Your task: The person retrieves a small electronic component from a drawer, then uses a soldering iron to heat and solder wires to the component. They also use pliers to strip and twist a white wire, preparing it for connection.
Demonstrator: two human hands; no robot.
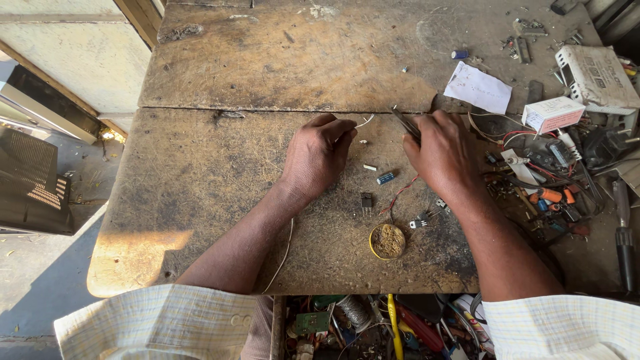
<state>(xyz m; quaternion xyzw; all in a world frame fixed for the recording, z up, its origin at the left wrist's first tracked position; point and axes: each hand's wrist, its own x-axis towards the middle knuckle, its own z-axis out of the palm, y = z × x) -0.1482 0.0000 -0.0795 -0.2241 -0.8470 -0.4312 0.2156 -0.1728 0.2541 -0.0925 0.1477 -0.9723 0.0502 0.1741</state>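
2 hands (pixel 317 157), 1 round tin (pixel 387 241), 1 blue capacitor (pixel 385 178), 1 paper sheet (pixel 477 87).

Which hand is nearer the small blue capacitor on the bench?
Right. The right hand sits just right of the blue capacitor, almost beside it; the left hand lies farther off to its left.

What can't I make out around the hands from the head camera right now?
- Head view: the left hand curls over the white wire, hiding the pinch.
- Head view: the tweezers tips are too small to read; the right hand covers the handles.
- Head view: bottom edge cuts off the parts drawer.
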